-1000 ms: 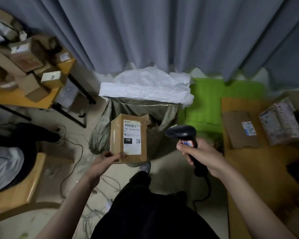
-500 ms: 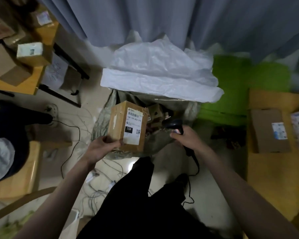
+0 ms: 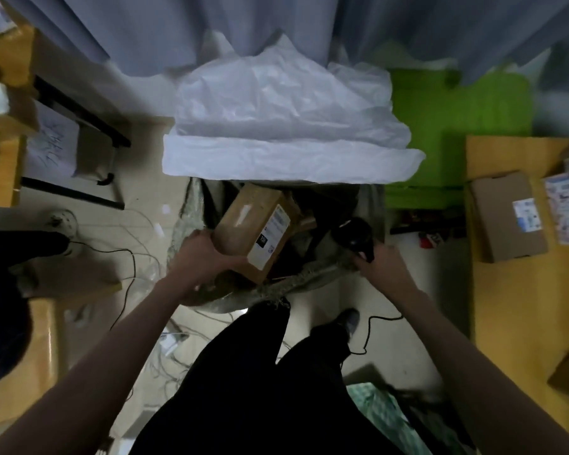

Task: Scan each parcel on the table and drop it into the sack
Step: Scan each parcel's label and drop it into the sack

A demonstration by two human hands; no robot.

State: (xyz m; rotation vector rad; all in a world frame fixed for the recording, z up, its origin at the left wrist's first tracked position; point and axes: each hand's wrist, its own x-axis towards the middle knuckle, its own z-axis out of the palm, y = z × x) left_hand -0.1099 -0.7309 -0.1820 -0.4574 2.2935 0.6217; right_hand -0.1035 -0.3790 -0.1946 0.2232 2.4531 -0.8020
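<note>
At frame centre, the left hand point(image 3: 200, 257) grips the tilted parcel point(image 3: 256, 229) over the sack point(image 3: 296, 284); the right hand point(image 3: 380, 262), centre-right, clasps the scanner point(image 3: 358, 236).

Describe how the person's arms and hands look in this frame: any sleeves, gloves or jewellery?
Both forearms are bare up to the frame edge, with no sleeves in view. The left hand and right hand wear no gloves; no rings, watch or markings show, though motion blur limits fine detail.

I see a brown cardboard parcel point(image 3: 255, 224) bearing a white label with a black square. The woven sack point(image 3: 276, 285) is grey-green, its folded-back plastic liner point(image 3: 286, 126) white. The handheld scanner point(image 3: 357, 238) is black, the curtain point(image 3: 276, 21) grey-blue, the table point(image 3: 519, 307) yellow-orange.
</note>
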